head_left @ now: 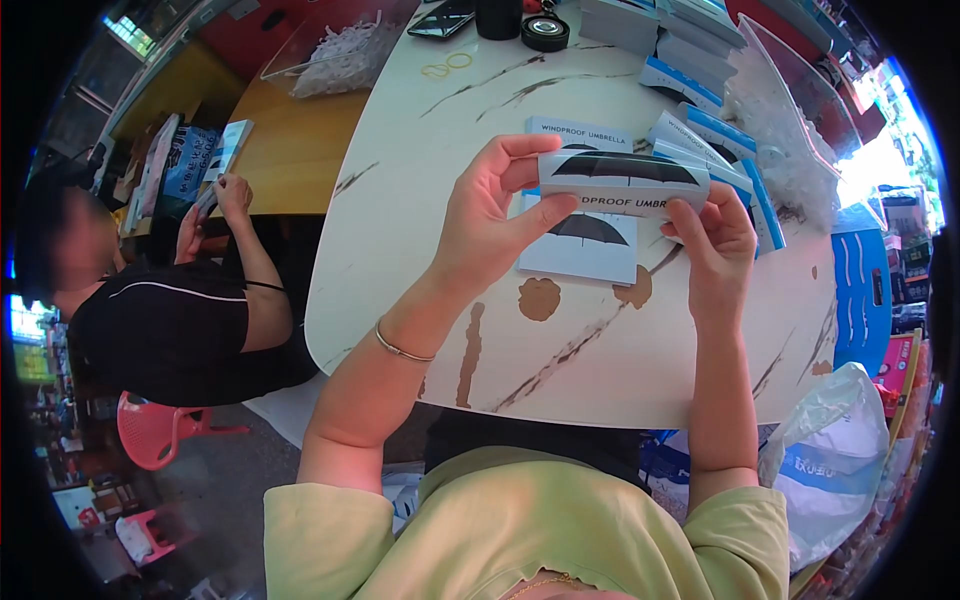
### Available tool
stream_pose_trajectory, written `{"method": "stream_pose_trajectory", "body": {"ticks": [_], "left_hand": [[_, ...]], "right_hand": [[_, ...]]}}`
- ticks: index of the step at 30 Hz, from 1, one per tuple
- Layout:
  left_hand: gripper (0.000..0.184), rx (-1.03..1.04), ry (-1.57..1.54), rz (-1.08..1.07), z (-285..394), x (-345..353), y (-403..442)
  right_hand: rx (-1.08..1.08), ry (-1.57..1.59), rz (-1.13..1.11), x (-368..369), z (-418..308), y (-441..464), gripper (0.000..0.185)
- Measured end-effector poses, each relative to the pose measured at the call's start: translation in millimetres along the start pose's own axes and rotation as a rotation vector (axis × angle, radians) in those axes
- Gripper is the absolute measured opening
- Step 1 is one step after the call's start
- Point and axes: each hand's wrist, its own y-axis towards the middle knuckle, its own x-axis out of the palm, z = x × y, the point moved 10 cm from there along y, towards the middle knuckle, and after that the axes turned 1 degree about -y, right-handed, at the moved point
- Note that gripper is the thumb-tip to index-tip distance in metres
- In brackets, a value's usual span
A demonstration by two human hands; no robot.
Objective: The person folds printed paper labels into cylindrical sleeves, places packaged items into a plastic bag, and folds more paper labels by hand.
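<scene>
Between my two hands is a bent white printed card (625,182) with a black umbrella picture and partly covered lettering. My left hand (500,205) pinches its left end between thumb and fingers. The right end is gripped by my right hand (718,235), thumb in front. Beneath the card, a flat white umbrella-printed piece (580,255) lies on the marble-patterned table (420,250), partly hidden. Another piece reading "WINDPROOF UMBRELLA" (582,128) shows just behind the held card. To the right, several blue-and-white printed pieces (700,145) overlap in a loose fan.
Stacked white-and-blue pieces (690,40), a round black object (545,32), a phone (441,18) and yellow rings (447,65) are at the back. A clear bin (790,90) stands right. A seated co-worker (190,320) is left, beside a wooden table (300,140).
</scene>
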Motion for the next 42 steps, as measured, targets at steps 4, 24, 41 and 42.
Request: {"method": "stream_pose_trajectory", "body": {"ticks": [4, 24, 41, 42], "left_hand": [[0.04, -0.047, -0.045, -0.017, -6, 0, 0], [0.042, -0.109, -0.137, -0.041, -10, 2, -1], [0.034, 0.03, -0.059, -0.097, 3, 2, 1], [0.034, 0.031, -0.059, -0.097, 2, 2, 2]], "right_hand": [[0.007, -0.081, 0.0, -1, 1, 0, 0.016], [-0.026, -0.212, 0.064, -6, -3, -3, 0.018], [-0.058, -0.171, 0.078, 2, -5, -7, 0.04], [-0.059, -0.171, 0.078, 1, -5, -7, 0.04]]}}
